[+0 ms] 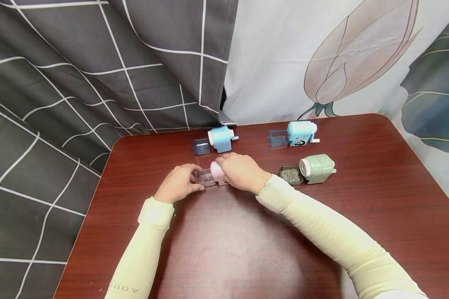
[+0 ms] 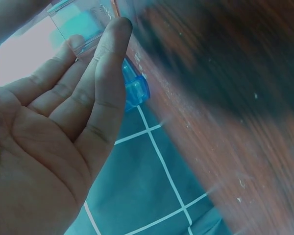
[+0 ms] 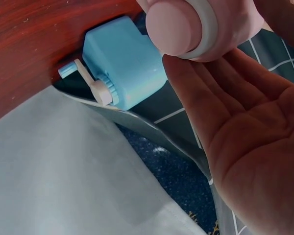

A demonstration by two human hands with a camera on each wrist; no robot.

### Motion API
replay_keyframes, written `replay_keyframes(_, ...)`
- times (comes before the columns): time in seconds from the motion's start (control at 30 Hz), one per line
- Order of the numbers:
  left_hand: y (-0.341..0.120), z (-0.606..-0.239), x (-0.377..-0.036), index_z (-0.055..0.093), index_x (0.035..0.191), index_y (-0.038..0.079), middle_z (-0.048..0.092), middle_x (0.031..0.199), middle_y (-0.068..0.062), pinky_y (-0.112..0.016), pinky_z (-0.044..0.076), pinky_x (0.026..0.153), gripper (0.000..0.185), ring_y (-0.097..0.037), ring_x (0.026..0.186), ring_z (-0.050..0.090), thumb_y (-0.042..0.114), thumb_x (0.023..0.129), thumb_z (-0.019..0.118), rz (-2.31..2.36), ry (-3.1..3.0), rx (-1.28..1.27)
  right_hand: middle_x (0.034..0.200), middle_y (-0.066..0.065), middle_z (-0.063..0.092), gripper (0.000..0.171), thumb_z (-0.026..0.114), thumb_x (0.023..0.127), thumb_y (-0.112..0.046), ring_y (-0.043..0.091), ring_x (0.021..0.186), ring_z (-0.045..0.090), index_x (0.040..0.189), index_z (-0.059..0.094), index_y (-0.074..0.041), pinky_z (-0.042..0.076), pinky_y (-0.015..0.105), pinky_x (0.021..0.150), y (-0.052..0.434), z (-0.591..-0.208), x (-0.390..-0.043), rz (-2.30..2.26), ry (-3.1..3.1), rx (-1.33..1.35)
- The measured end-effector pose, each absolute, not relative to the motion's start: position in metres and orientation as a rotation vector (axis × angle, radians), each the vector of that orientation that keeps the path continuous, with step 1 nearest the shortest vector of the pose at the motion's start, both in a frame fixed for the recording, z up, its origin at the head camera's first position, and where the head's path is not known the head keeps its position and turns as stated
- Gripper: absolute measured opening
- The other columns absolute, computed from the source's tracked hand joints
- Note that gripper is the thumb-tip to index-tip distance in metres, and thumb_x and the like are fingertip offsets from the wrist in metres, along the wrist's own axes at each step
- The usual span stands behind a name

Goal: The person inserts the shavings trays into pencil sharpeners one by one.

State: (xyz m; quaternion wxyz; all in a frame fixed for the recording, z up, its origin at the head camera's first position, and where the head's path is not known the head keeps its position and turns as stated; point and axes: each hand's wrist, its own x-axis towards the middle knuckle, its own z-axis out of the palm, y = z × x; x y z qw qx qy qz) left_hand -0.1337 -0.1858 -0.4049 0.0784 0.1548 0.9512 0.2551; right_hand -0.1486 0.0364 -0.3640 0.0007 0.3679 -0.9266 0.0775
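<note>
- Pink pencil sharpener (image 1: 218,173): on the table (image 1: 378,199), a little beyond centre, under the person's right hand. In the right wrist view its round pink end with a pale ring (image 3: 186,27) fills the top of the frame.
- Clear drawer (image 1: 205,177): at 9 o'clock of the pink body and touching it, pinched by the left hand. The left wrist view shows it as a transparent box (image 2: 81,22) at the fingertips.
- Right hand (image 1: 241,171): lies over the top of the pink sharpener, fingers curved round it and holding it down.
- Left hand (image 1: 180,182): fingertips closed on the clear drawer; from the left wrist the fingers run nearly straight up to it.
- Light blue sharpener (image 1: 221,138): at 12 o'clock of the pink one, near it, crank pointing to 3 o'clock; a dark tinted drawer (image 1: 201,146) sits just beside it at 9 o'clock.
- Blue sharpener with a white crank (image 1: 301,133): at 2 o'clock, well apart, with a clear blue drawer (image 1: 278,138) against its 9 o'clock side.
- Green sharpener (image 1: 316,168): at 3 o'clock past the right wrist; its drawer of shavings (image 1: 291,175) sits pulled out at its 9 o'clock side.
- Grey checked cloth (image 1: 78,74): hangs behind and to 9 o'clock of the table.
- White flower-print cloth (image 1: 321,58): hangs behind at 1 o'clock.
</note>
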Motion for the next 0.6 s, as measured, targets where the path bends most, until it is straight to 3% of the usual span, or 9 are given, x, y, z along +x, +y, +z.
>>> replay_keyframes(0.6, -0.1813, -0.4115, -0.1371, 0.066, 0.119, 0.003, 0.072, 0.101, -0.007, -0.038, 0.055, 0.08, 0.049, -0.015, 0.084, 0.071, 0.017, 0.078, 0.088, 0.79, 2.833, 0.51, 0.108, 0.009, 0.071, 0.031, 0.076, 0.086, -0.01, 0.026, 0.094, 0.07, 0.115, 0.068, -0.004, 0.058, 0.045, 0.074, 0.0359, -0.3663, -0.1483, 0.211, -2.881, 1.13)
